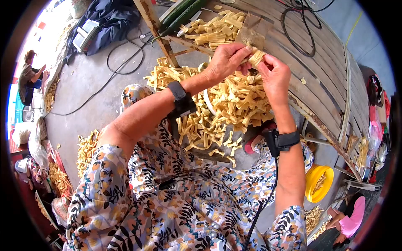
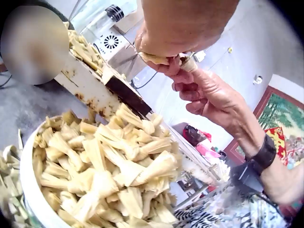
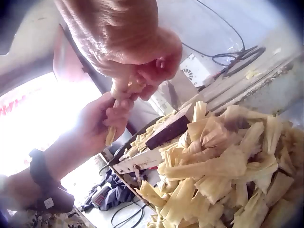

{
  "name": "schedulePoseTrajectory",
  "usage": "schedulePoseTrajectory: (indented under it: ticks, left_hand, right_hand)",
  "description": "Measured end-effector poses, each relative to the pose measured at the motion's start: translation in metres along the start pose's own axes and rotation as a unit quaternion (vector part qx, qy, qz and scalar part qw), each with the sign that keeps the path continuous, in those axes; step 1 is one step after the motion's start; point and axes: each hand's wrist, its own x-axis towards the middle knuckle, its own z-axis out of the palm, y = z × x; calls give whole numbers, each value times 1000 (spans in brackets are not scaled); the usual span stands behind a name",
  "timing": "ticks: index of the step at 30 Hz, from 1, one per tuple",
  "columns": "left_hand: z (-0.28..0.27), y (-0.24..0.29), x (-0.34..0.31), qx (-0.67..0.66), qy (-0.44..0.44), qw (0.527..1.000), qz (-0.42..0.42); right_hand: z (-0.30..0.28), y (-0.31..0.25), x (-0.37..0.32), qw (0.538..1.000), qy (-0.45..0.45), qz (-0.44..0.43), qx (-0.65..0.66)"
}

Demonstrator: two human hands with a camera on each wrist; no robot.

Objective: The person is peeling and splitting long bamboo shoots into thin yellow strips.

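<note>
Pale yellow strip [image 1: 256,58] is pinched between both hands near the table edge in the head view. My left hand [image 1: 226,62] grips one end with curled fingers; my right hand [image 1: 275,78] pinches the other side, close beside it. In the left wrist view the right hand [image 2: 216,97] meets the left hand [image 2: 187,23] at the strip. Fingers partly hide it in the right wrist view, where the left hand [image 3: 97,121] is below the right hand [image 3: 128,42]. Beneath them, knotted yellow pieces [image 2: 104,171] heap above a white bucket rim [image 2: 27,175].
A slatted table [image 1: 312,90] with a rusty edge bears loose strips [image 1: 220,31], a wooden block [image 3: 167,132], green cucumbers [image 1: 181,16] and a coiled black cable [image 1: 298,33]. More knots lie on the floor. A yellow bucket [image 1: 319,184] stands right; two people sit farther off.
</note>
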Motion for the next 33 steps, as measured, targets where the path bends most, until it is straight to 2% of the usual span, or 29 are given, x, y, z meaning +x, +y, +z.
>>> schedulePoseTrajectory:
  ticks: [2, 3, 6, 7, 10, 11, 13, 14, 18, 19, 21, 22, 24, 25, 27, 28, 30, 31, 33]
  left_hand:
    - [-5, 4, -1, 94, -47, 994, -5]
    - [-5, 1, -2, 190, -66, 979, 45]
    - [-2, -8, -5, 311, -43, 945, 92]
    - [1, -11, -6, 299, -25, 951, 71]
    - [3, -10, -5, 232, 6, 973, -1]
    - [1, -9, -4, 252, 1, 968, 9]
    - [-1, -19, 3, 78, 32, 993, -85]
    - [-2, -25, 4, -11, 48, 990, -131]
    - [1, 2, 0, -188, -27, 966, -178]
    - [-3, 1, 1, -245, -74, 953, -163]
    - [-2, 3, 4, -157, -86, 971, -157]
    - [-2, 3, 5, -113, -90, 978, -152]
    - [-12, -4, 8, -170, -131, 962, -167]
    - [-17, -7, 10, -199, -151, 953, -174]
    - [-21, -11, 11, -244, -149, 929, -234]
    - [-22, -11, 9, -268, -146, 915, -264]
    - [-18, -7, 9, -260, -147, 920, -255]
    - [-15, -4, 9, -257, -148, 922, -251]
    - [-12, -6, 9, -233, -147, 937, -214]
  right_hand:
    - [-1, 2, 0, 998, -25, 26, -53]
    - [-1, 3, -1, 995, -39, 39, -80]
    - [6, 0, -7, 983, 7, -25, -182]
    - [12, -4, -11, 984, 45, -42, -168]
    - [13, -6, -13, 980, 24, -65, -188]
    - [13, -5, -13, 986, 26, -72, -149]
    - [12, -3, -14, 993, 32, -84, -71]
    - [9, -5, -12, 997, 40, -65, -30]
    - [-6, -1, 2, 984, 58, 46, 161]
    - [-9, 2, 3, 975, 59, 80, 200]
    - [-10, 4, 3, 952, 59, 136, 268]
    - [-8, 2, 3, 964, 73, 120, 225]
    - [-3, -5, 1, 981, 102, 84, 140]
    - [-3, -8, 0, 994, 88, -6, 67]
    - [-4, -12, -6, 978, 58, -182, -82]
    - [-6, -15, -5, 992, 75, -97, -15]
    - [-13, -21, -3, 984, 107, 77, 117]
    - [-20, -9, 7, 954, 137, 126, 233]
    - [-20, -4, 10, 942, 145, 160, 256]
